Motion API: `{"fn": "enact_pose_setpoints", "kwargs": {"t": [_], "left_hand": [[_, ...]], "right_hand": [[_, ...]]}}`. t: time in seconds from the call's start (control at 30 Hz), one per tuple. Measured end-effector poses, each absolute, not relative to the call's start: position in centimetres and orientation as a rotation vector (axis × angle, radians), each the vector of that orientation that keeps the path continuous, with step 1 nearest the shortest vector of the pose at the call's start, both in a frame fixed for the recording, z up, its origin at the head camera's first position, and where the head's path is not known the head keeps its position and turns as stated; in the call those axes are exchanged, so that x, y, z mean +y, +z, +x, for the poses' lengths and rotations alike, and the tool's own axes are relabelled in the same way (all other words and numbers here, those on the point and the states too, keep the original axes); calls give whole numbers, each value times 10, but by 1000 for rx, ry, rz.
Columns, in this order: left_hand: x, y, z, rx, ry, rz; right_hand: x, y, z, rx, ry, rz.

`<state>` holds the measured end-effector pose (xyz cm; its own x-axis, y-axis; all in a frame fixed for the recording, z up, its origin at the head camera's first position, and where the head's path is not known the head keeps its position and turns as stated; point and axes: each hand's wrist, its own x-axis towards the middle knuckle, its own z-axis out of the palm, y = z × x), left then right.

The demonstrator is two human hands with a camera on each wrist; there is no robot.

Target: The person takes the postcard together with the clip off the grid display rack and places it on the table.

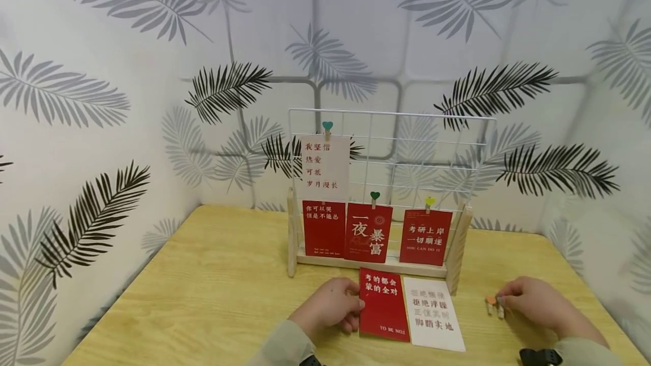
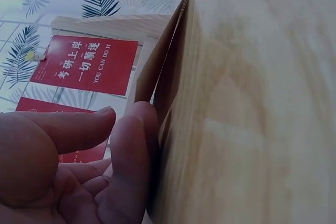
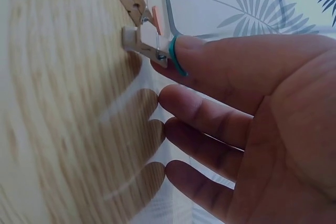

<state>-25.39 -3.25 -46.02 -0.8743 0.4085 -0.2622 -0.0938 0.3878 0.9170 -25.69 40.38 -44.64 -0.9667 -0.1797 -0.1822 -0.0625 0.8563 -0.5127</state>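
Observation:
My left hand (image 1: 333, 305) is at the left edge of a red card (image 1: 382, 305) with white lettering. In the left wrist view a fingertip (image 2: 143, 111) touches that card's edge, which stands tilted up from the table; the thumb is apart from it. My right hand (image 1: 534, 304) pinches a small wooden clothespin (image 3: 149, 43) with a teal heart (image 3: 176, 56) between thumb and index finger, the other fingers extended below. Beside it stands a second clothespin (image 3: 134, 1) with an orange heart (image 1: 490, 300). A white lettered card (image 1: 434, 314) lies right of the red one.
Behind the cards stands a white wire grid (image 1: 391, 140) on a wooden base (image 1: 366, 265). Clipped to it are a white card (image 1: 325, 168) and three red cards, left (image 1: 324, 233), middle (image 1: 367, 236) and right (image 1: 426, 237). A feather-patterned wall backs the wooden table (image 1: 218, 275).

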Motion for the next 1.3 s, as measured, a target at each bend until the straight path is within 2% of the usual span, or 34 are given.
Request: {"fn": "enact_pose_setpoints", "kwargs": {"t": [0.9, 1.3], "left_hand": [[-39, -456, -254, 2256, 1491, 237], [-42, -449, -254, 2292, 1500, 241]], "right_hand": [[397, -440, -257, 2830, -757, -119], [387, -426, -254, 2998, -733, -234]]}}
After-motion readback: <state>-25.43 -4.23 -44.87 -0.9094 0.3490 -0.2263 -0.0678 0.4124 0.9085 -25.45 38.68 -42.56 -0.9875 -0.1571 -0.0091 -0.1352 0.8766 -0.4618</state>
